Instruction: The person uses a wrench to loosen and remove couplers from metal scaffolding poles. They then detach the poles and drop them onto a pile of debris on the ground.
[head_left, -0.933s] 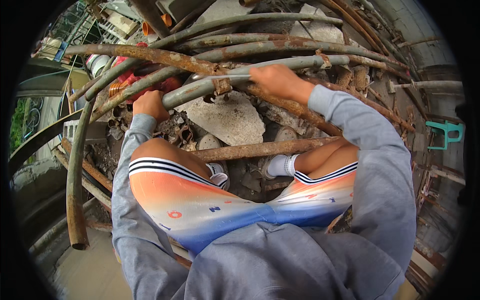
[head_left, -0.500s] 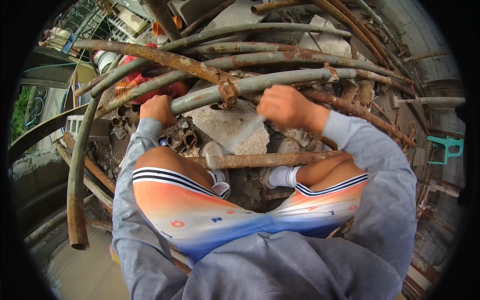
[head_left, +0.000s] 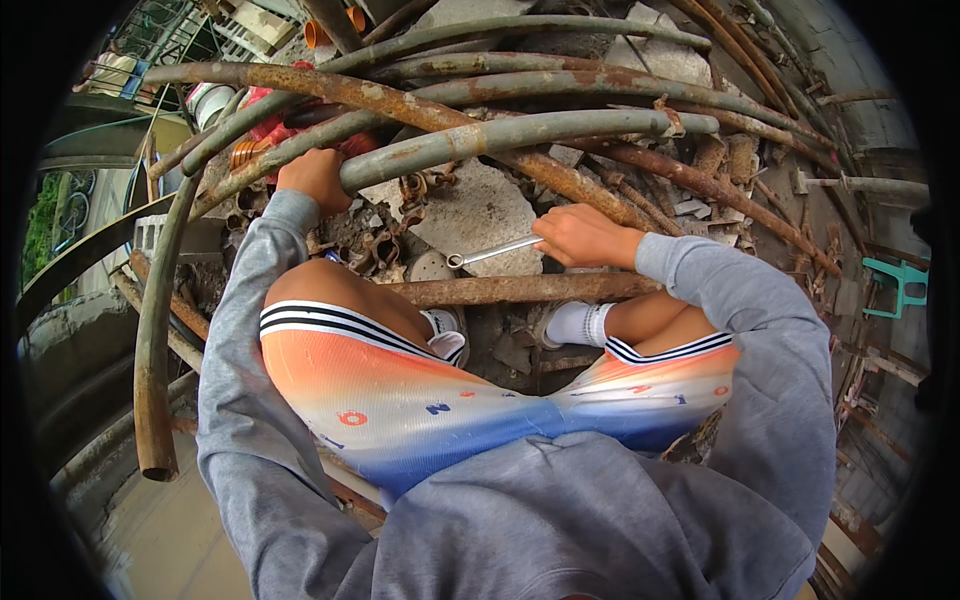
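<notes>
I squat over a heap of rusty scaffold pipes. My right hand (head_left: 583, 236) grips a silver ring wrench (head_left: 492, 252), whose ring end points left over a flat grey stone slab (head_left: 480, 212). My left hand (head_left: 315, 178) is closed around a long grey pipe (head_left: 500, 135) that runs across the pile. Rusty pipe clamps (head_left: 385, 245) lie between my hands, near my left knee. Another rusty pipe (head_left: 520, 289) lies crosswise just in front of my feet.
More curved rusty pipes (head_left: 330, 88) cross at the top. One bent pipe (head_left: 155, 340) runs down the left side. A teal plastic stool (head_left: 897, 285) stands at the right. Red and white debris (head_left: 270, 125) sits behind the pipes at upper left.
My right hand has left the grey pipe and come down toward me, now with the wrench visible in it over the slab. My left hand has stayed on the pipe.
</notes>
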